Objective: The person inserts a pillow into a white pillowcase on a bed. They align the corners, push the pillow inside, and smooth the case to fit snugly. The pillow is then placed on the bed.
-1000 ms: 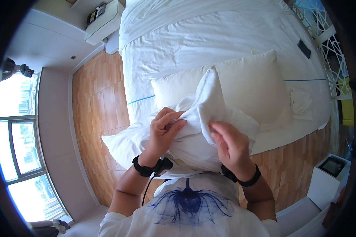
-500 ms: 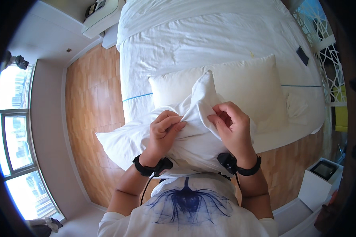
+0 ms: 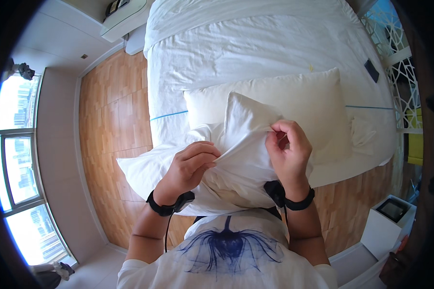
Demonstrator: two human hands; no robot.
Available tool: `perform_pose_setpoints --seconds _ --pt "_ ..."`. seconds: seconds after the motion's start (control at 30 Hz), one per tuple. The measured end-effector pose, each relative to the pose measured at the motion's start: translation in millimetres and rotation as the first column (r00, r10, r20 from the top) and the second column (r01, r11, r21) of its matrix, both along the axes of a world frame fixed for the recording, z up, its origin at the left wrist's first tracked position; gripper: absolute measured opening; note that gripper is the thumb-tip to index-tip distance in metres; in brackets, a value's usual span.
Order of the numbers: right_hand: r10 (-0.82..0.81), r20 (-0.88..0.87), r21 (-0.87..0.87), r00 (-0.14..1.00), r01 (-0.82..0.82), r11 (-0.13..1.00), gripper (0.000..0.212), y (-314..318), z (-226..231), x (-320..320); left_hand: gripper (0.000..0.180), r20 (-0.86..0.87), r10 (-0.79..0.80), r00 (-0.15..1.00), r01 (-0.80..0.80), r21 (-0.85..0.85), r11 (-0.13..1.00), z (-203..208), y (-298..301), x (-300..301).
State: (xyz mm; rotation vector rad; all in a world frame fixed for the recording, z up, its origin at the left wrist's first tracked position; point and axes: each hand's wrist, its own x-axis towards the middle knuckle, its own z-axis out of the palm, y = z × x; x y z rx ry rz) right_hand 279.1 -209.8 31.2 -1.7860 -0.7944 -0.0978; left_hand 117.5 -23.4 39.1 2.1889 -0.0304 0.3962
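- Since 0.5 s ago: right hand (image 3: 289, 149) has climbed the white pillowcase (image 3: 246, 144); the upper corner now stands in a fuller, squarer peak, so the cover looks further onto its filling.
- Left hand (image 3: 190, 166) closed, pinching a fold of the pillowcase at its left side, same spot as before.
- Right hand closed, fingers curled over the case's upper right edge.
- Pillowcase held against the torso, over the bed (image 3: 255, 53) edge, in front of a bare cream pillow (image 3: 313, 106).
- Materials: thin, creased cotton; plump soft pillow; rumpled white sheet; wood plank floor (image 3: 111, 139).
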Motion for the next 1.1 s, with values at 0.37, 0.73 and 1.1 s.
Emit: perform_pose_setpoints --seconds 0.37,0.73,1.1 --pt "0.117 0.043 -0.004 0.992 -0.117 0.993 0.022 -1 1 2 0.024 0.06 0.274 0.96 -0.26 -0.178 0.949 4 -30 45" --pt "-0.026 0.041 0.09 0.999 0.022 0.996 0.021 3 -2 10 0.013 -0.042 0.146 0.988 -0.15 -0.105 0.983 -18 -37 38" --pt "0.085 0.076 0.171 0.993 -0.097 0.98 0.019 2 -14 19 0.042 -0.214 0.039 0.976 -0.077 -0.174 0.982 -1 0 109"
